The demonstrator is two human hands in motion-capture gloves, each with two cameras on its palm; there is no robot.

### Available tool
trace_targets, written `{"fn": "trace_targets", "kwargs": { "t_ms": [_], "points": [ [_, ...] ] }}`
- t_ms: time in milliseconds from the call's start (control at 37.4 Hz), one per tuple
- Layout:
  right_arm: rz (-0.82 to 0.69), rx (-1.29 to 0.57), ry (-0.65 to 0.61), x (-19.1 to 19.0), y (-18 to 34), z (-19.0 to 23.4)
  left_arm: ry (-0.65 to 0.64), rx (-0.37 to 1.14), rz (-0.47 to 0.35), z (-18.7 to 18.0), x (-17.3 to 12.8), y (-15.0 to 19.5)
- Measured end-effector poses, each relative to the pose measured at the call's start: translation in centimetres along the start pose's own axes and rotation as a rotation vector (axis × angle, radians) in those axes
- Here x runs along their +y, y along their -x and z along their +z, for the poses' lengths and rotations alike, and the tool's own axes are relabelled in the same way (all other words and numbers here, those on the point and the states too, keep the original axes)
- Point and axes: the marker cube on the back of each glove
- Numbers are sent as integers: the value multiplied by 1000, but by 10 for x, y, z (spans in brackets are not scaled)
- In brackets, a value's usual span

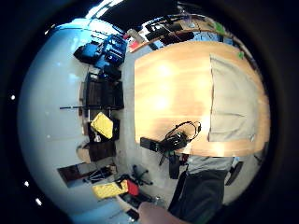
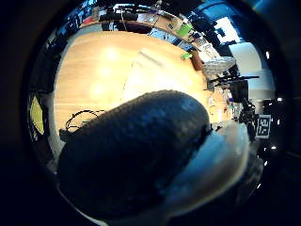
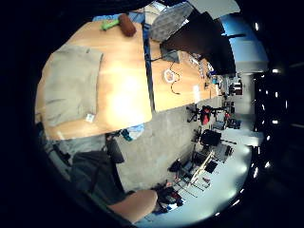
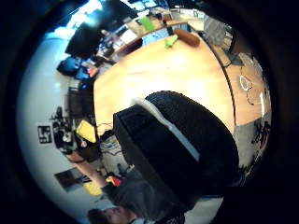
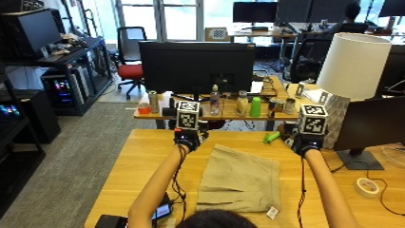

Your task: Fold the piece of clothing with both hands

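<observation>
A flat beige piece of clothing (image 5: 239, 185) lies spread on the light wooden worktop (image 5: 139, 156), at the lower centre of the outside view. Both arms are raised above it: the left hand (image 5: 187, 137) left of centre, the right hand (image 5: 305, 141) at centre right, neither touching the cloth. Whether their fingers are open or curled cannot be told. Uneven grabs on lowering could skew the fold
</observation>
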Motion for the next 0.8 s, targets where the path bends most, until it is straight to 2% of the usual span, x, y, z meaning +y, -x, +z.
{"fn": "trace_targets", "kwargs": {
  "t_ms": [374, 588, 802],
  "points": [
    [-4, 4, 44, -2, -10, 10, 26, -10, 8, 10, -5, 0],
    [-33, 3, 34, 8, -4, 9, 15, -10, 41, 11, -2, -7],
    [-144, 37, 93, 30, 4, 22, 103, -43, 158, 33, 15, -15]
  ]
}}
